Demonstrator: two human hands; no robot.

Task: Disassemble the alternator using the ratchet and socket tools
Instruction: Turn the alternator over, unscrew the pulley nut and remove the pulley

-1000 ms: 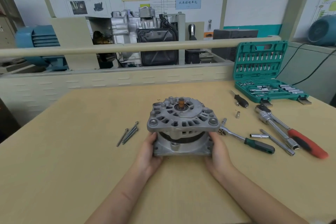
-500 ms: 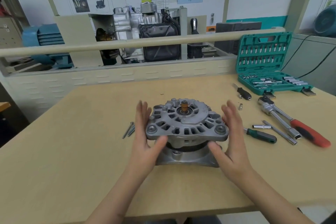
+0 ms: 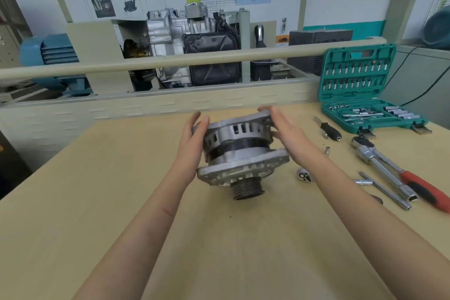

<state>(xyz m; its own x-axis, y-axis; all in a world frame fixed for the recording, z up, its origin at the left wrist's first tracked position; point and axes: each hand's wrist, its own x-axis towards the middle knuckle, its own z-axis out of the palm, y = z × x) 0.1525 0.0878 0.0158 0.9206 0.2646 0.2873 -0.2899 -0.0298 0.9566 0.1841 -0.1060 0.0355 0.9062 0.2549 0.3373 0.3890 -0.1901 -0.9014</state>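
Alternator: the grey cast-metal alternator with a black middle band [image 3: 239, 151] is held up off the pale wooden tabletop [image 3: 97, 202], tilted so its dark grooved pulley [image 3: 247, 187] points down and toward the person.
Long axis: the shaft line runs from the pulley near the person up and away to the far housing face.
Left hand: the left hand [image 3: 192, 146] presses flat on the left flank, fingers straight and together, not curled round anything.
Right hand: the right hand [image 3: 289, 136] presses the right flank, fingers straight and reaching over the upper rim.
Nearer hand: both sit about level, one either side; neither is plainly nearer.
Tools: the ratchet head [image 3: 304, 175] lies just right of the alternator, partly hidden under the right forearm; the long red-handled wrench [image 3: 399, 175] and the open green socket case [image 3: 365, 95] lie further right.
Open room: bare tabletop lies left and in front of the alternator; the right side is crowded with tools.
Next move, likely: turning the alternator further and setting it down clear of the ratchet.
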